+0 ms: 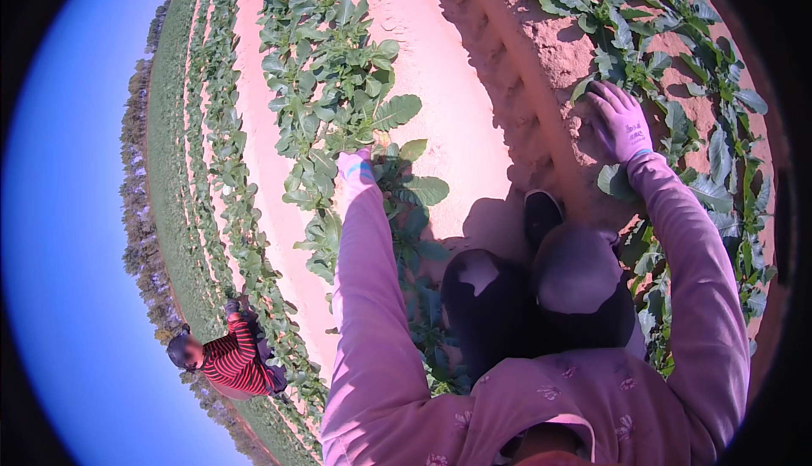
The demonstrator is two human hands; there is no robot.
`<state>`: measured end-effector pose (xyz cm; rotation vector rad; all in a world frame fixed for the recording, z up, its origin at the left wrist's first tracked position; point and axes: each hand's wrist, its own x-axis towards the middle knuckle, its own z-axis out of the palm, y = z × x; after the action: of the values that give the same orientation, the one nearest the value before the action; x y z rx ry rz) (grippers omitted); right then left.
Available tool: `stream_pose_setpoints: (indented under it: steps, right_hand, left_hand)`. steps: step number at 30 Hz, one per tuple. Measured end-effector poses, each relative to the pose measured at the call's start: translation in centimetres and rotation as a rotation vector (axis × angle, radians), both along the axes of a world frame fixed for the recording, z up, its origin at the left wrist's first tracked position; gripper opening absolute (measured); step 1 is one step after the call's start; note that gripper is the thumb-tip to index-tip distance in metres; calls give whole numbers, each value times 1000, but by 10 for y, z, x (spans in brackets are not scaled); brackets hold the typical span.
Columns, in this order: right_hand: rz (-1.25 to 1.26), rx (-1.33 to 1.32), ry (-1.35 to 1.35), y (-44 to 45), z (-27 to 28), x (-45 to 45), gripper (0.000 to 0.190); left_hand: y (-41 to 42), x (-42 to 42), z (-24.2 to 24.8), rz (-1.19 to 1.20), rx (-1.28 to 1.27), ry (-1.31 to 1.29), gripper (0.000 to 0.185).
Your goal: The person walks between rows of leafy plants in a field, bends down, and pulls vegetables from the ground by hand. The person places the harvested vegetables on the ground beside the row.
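My left hand (356, 163), in a pale glove with a blue cuff band, reaches into a row of leafy green plants (342, 111) on my left. Its fingers are hidden among the leaves, so any grip cannot be seen. A yellowed leaf (381, 139) shows just beyond that hand. On the other side, my right hand (618, 120) wears a pinkish glove bearing printed marks. It is bent down at the base of a leafy plant (622, 41) in the right-hand row, fingertips beside a leaf. The palm and thumb are mostly out of sight.
My bent knees (577, 276) and a dark shoe (542, 215) are in the sandy furrow (444, 117) between the rows. Another person (235, 361) in a striped top bends over a farther row at lower left. Trees (136, 180) line the field's edge.
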<state>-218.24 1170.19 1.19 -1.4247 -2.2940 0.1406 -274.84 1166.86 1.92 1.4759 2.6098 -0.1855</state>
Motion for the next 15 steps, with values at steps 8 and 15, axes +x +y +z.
stream_pose_setpoints:
  steps: [8,15]
  right_hand:
    - [1,-2,1,2,0,-1,39]
    - [25,-1,12,3,-4,-2,41]
  left_hand:
    - [53,-8,-23,359,448,-355,34]
    - [36,-11,-33,554,861,-1003,34]
